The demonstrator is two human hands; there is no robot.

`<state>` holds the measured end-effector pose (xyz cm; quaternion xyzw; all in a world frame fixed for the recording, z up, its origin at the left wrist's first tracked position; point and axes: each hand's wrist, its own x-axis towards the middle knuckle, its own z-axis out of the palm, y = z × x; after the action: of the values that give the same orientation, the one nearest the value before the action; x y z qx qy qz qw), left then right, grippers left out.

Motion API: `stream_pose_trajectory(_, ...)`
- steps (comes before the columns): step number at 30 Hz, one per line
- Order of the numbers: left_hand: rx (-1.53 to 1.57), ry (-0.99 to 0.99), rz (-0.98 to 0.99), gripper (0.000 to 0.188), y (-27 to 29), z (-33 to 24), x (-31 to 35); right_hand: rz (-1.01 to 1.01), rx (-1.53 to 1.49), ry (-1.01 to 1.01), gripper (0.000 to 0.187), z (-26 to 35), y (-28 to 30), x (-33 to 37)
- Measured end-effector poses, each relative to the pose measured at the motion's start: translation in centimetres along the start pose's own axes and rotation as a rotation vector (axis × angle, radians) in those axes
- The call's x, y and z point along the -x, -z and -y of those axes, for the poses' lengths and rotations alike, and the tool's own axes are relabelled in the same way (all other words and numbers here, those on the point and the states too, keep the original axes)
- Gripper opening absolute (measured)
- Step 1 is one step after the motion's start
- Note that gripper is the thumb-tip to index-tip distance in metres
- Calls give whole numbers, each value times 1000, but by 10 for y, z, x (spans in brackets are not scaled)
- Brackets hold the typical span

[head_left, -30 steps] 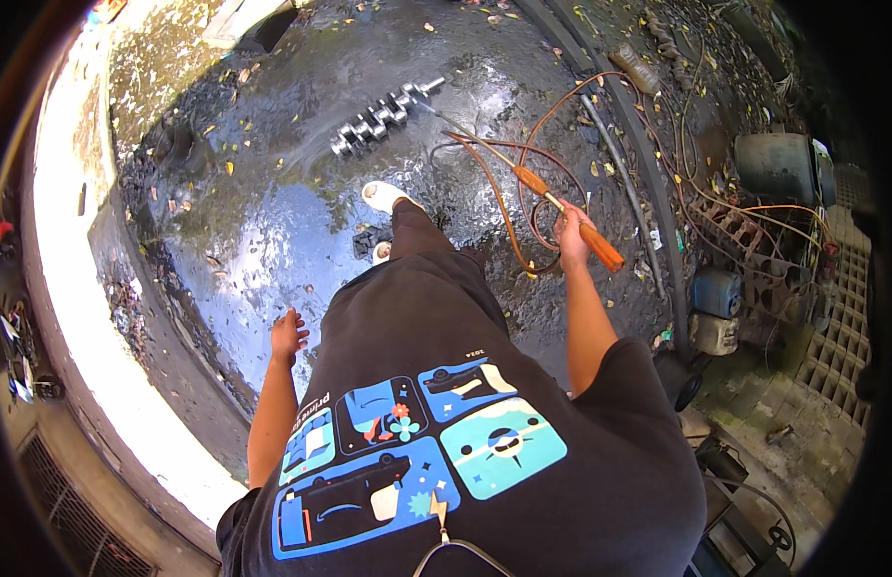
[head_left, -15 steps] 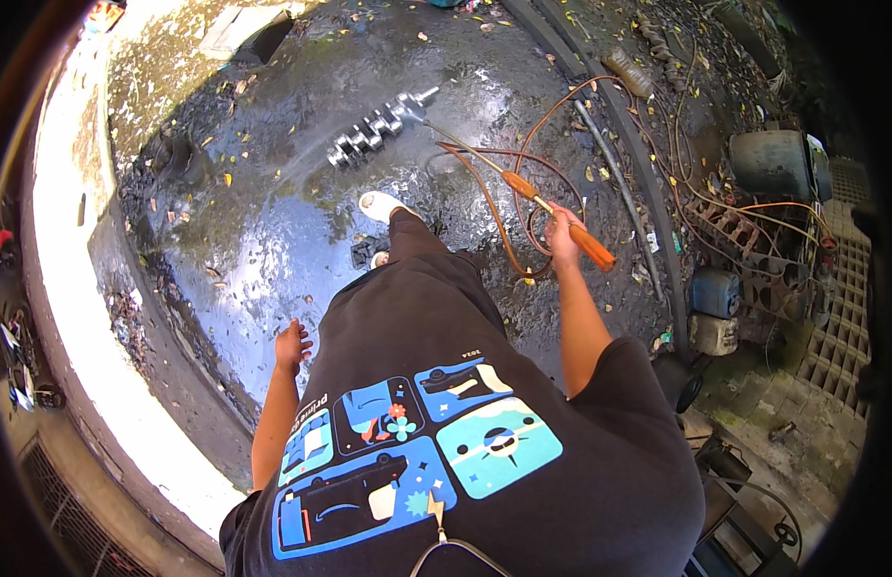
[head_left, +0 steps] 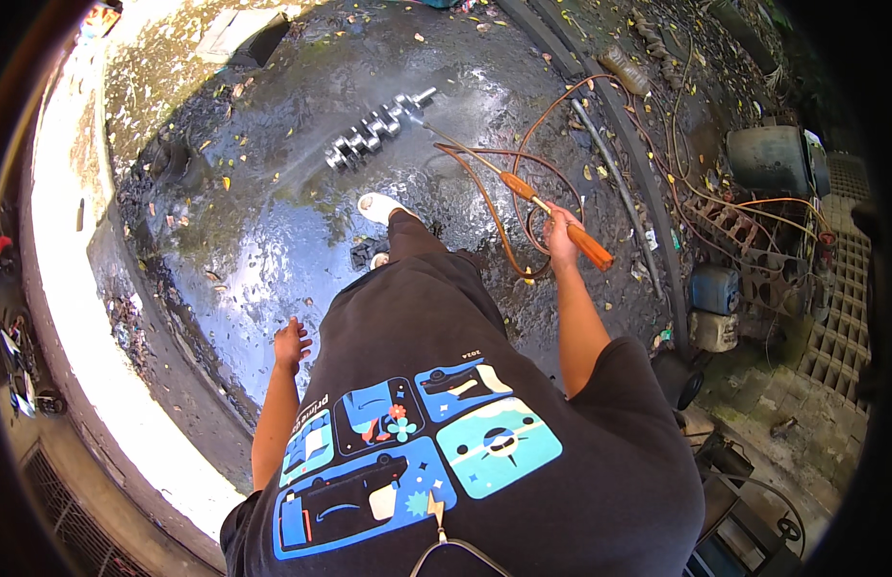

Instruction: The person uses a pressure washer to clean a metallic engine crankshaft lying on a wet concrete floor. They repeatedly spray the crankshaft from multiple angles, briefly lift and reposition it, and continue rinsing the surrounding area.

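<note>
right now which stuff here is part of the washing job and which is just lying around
In use:
- right hand gripping the orange spray lance
- crankshaft on the wet ground, at the lance's tip
- orange hose looped beside the lance

Lying about:
- left hand, empty at the side
- plastic bottle by the pipe
- grey motor with wires
- blue pump

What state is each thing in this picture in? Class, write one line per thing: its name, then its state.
Spray lance: gripped by the right hand, nozzle aimed at the crankshaft.
Crankshaft: lying on the ground, in spray mist.
Left hand: empty, fingers loosely spread.
Concrete ground: wet, shiny, strewn with leaves.
Orange hose: looped loosely on the ground.
</note>
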<state>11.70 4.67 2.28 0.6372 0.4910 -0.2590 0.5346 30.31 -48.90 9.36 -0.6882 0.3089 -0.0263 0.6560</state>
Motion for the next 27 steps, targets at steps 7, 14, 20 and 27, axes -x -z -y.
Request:
stream_pose_trajectory(7, 19, 47, 27, 53, 1, 6, -3, 5, 1, 17, 22, -7, 3, -1)
stream_pose_trajectory(14, -14, 31, 17, 54, 1, 5, -3, -46, -68, 3, 23, -8, -1, 0)
stream_pose_trajectory(20, -30, 22, 20, 53, 3, 2, -3, -55, -71, 28, 21, -6, 0, 1)
stream_pose_trajectory(27, -31, 30, 12, 50, 4, 2, -3, -50, -28, 38, 23, -7, 0, -3)
